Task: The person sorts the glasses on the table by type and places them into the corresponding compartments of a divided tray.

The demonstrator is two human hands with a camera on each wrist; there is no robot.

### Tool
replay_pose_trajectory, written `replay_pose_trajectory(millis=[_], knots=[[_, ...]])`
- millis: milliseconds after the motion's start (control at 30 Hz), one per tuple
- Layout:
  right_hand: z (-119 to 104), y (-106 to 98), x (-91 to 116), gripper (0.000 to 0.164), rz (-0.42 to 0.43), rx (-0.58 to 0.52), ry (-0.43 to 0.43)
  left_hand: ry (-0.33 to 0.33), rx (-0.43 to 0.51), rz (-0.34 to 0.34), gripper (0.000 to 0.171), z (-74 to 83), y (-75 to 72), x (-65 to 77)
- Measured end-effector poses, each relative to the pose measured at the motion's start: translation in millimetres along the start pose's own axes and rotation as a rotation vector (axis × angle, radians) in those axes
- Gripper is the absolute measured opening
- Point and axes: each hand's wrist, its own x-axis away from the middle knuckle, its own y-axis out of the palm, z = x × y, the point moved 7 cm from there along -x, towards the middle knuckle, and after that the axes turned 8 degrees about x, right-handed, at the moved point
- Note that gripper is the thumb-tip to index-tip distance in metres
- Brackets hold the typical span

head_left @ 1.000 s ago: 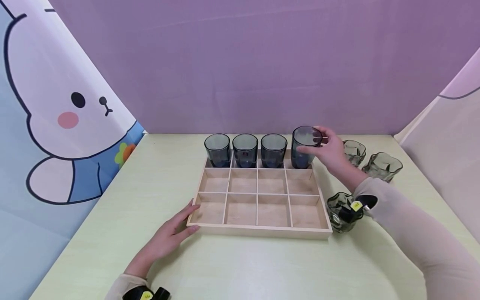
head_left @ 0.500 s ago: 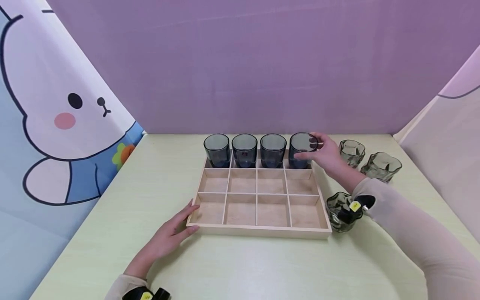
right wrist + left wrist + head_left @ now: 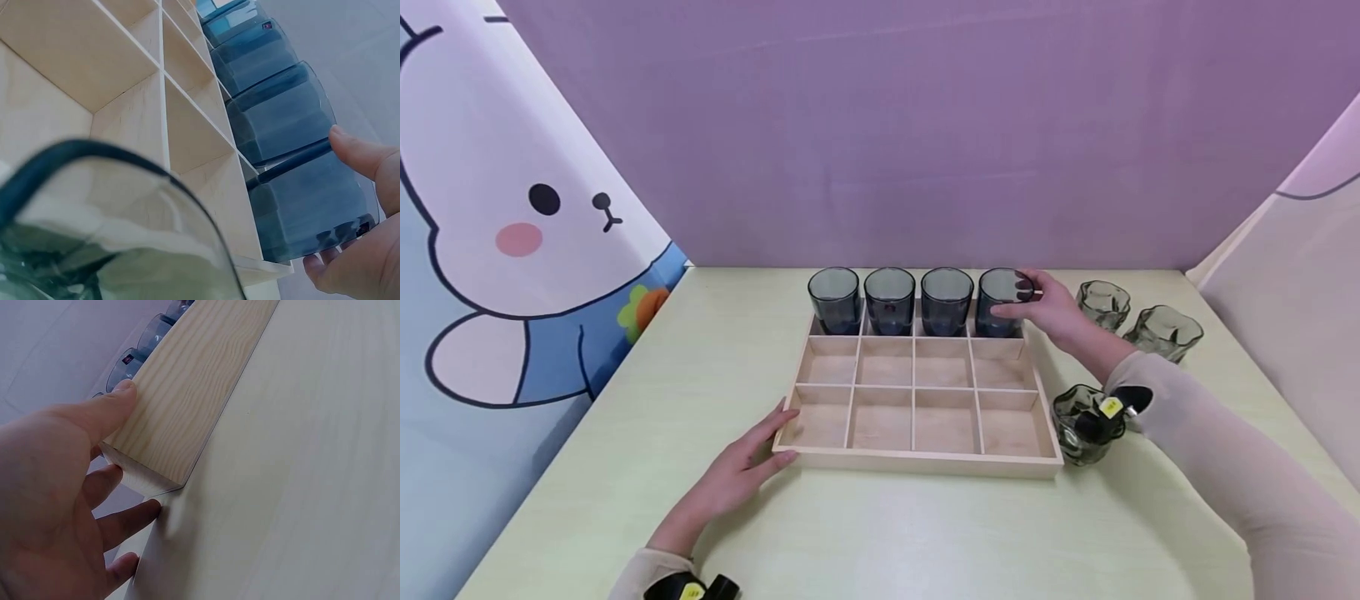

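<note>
Left wrist device [image 3: 662, 587]: a yellow tag [image 3: 692, 592] is being carried at the cuff; its characters are proving too small to be read.
Left hand [image 3: 736, 468]: the near left corner of the tray is being held, the thumb lying on the front wall and the forefinger bending over the side wall.
Wooden tray [image 3: 917, 463]: the pale table [image 3: 880, 533] is being covered in part by three rows of four compartments, the long axis running from side to side.
Near wavy glass [image 3: 1067, 421]: it is standing just beside the tray's right wall, being partly hidden by the right wrist device [image 3: 1131, 398], whose yellow tag is likewise defying reading.
Right hand [image 3: 1056, 312]: the rightmost blue-grey glass [image 3: 997, 293] is being grasped between thumb and fingers, round its upper right side.
Governing relation: the grasped glass is standing upright in the back row's right-end compartment, lying to the left of the right palm; the right hand is being kept nearer, the left resting at the opposite corner.
Three matching glasses [image 3: 946, 302]: the remaining back-row compartments are being filled, one upright in each; a small dark label [image 3: 267, 25] is showing on the second from the left, no lettering being legible.
Far wavy glasses [image 3: 1165, 331]: two are standing beyond the right forearm.
Purple backdrop [image 3: 940, 133]: the scene is being closed off behind.
</note>
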Motion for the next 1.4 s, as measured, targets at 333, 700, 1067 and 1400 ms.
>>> replay_pose_trajectory(millis=[333,700,1067,1400], knots=[[-0.3,1.0,1.0,0.090,-0.050,-0.023,-0.012,-0.014,0.003,-0.003,0.058,-4.5,-0.4,-1.4],[-6.6,-8.9,15.8,0.088,-0.175,-0.103,-0.013,-0.020,0.006,-0.003,0.058,-4.4,-0.1,-1.2],[-12.4,-24.4,42.4,0.082,-0.196,-0.113,-0.065,-0.027,0.016,-0.007,0.059,-3.5,0.1,-1.5],[3.3,-36.1,63.1,0.075,-0.224,-0.048,-0.145,-0.046,0.013,-0.008,0.060,-3.2,-0.2,-1.8]])
